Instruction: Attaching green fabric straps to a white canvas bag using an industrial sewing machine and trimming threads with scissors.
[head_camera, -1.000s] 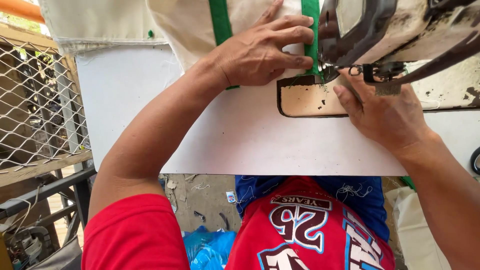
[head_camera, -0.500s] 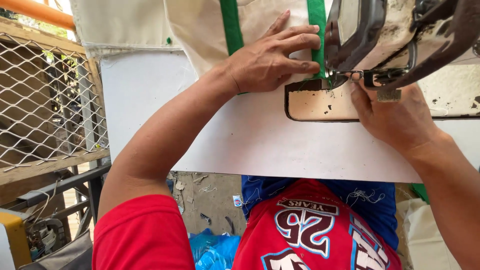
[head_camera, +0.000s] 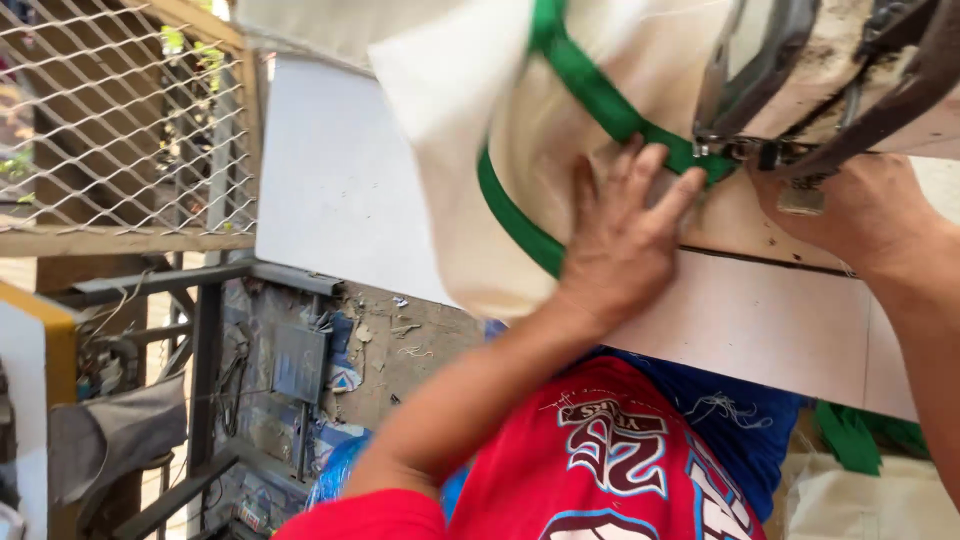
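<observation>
A cream cloth bag (head_camera: 480, 130) with a green strap (head_camera: 590, 90) lies on the white sewing table (head_camera: 330, 190), partly hanging over its near edge. My left hand (head_camera: 620, 240) presses flat on the cloth, fingers spread, fingertips on the green strap beside the needle area. My right hand (head_camera: 860, 215) rests on the table under the head of the sewing machine (head_camera: 830, 70), which hides its fingers. The strap runs under the machine's presser foot (head_camera: 735, 150).
A wire mesh panel (head_camera: 110, 110) in a wooden frame stands at the left, with a metal frame (head_camera: 200, 330) below it. Debris and a blue bag lie on the ground under the table. Green straps and cream cloth (head_camera: 860, 450) lie at the lower right.
The view has swung and tilted. The cloth has been turned so that it hangs over the table's near edge, and my left hand has shifted with it toward the needle.
</observation>
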